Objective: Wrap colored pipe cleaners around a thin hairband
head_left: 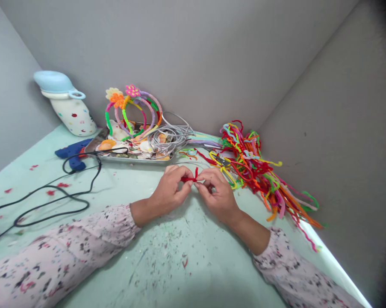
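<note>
My left hand point(171, 189) and my right hand point(216, 192) meet above the pale green tabletop point(167, 265), fingertips pinched together. Between them is a short red pipe cleaner point(191, 178), bent, with one end sticking up. Both hands grip it, the left from the left side and the right from the right side. A heap of coloured pipe cleaners point(260, 171) lies just right of and behind my right hand.
A metal tray point(138, 149) of shells, pipe-cleaner headbands point(131, 109) and grey wire hoops point(172, 134) sits behind the hands. A blue glue gun point(72, 153) with a black cord point(51, 199) lies left, near a white and blue jug point(67, 105). Grey walls enclose the corner.
</note>
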The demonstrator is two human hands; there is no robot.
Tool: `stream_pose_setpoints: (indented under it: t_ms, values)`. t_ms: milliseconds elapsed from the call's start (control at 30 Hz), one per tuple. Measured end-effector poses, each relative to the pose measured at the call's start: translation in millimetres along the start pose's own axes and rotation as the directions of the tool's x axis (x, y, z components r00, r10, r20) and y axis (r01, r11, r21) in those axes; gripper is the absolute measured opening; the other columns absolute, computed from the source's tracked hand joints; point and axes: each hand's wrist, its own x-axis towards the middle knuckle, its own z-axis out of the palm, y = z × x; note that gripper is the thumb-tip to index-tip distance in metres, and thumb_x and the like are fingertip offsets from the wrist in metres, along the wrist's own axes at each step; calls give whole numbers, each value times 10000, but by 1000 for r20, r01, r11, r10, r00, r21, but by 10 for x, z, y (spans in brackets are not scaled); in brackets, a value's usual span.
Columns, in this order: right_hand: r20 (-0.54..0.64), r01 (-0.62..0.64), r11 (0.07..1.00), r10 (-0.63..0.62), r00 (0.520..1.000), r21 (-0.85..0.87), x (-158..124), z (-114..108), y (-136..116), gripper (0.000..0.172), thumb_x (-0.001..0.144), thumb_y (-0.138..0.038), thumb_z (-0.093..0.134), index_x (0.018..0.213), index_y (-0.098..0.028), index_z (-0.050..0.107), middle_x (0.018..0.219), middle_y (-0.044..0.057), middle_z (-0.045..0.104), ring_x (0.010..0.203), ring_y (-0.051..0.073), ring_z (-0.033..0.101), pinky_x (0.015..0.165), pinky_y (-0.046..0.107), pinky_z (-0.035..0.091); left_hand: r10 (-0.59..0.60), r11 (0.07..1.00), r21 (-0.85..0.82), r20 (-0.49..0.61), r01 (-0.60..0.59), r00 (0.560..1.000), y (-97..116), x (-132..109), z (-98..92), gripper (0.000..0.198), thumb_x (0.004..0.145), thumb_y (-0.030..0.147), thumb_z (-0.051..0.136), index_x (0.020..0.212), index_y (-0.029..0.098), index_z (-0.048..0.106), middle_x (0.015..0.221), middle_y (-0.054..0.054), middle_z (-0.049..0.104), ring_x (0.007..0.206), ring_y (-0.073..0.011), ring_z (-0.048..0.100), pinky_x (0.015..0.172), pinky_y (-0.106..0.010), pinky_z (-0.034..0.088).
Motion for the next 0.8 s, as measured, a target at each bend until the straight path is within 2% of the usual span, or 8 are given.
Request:
stream_pose_setpoints:
  t_ms: [133, 467, 800]
  values:
    - [-16, 65, 996, -66, 998, -57, -1, -4, 18, 162, 862, -160, 560, 987, -249, 611, 984, 43, 547, 743, 125, 569, 571, 242, 498, 10, 1000, -5, 6, -10, 1000, -8, -5, 4, 66, 861, 194, 494, 864, 169, 555, 829, -21, 590, 823, -171, 508, 802, -336, 383]
    - [-47, 70, 992, -75, 996, -105, 4, 0, 18, 163, 869, -162, 569, 1005, -240, 614, 985, 52, 577, 866, 155, 589, 636, 262, 537, 30, 999, -12, -11, -30, 999, -27, -19, 5, 78, 872, 207, 494, 882, 170, 562, 836, -22, 597, 826, -173, 514, 802, -337, 384]
    - [-36, 28, 992, -32, 999, -124, 11, -15, 1, 124, 871, -189, 572, 977, -227, 623, 952, 42, 606, 780, 146, 596, 629, 268, 518, 51, 999, 8, -21, -51, 998, -52, -13, 20, 91, 884, 204, 483, 883, 173, 568, 833, -17, 607, 823, -173, 513, 806, -342, 370]
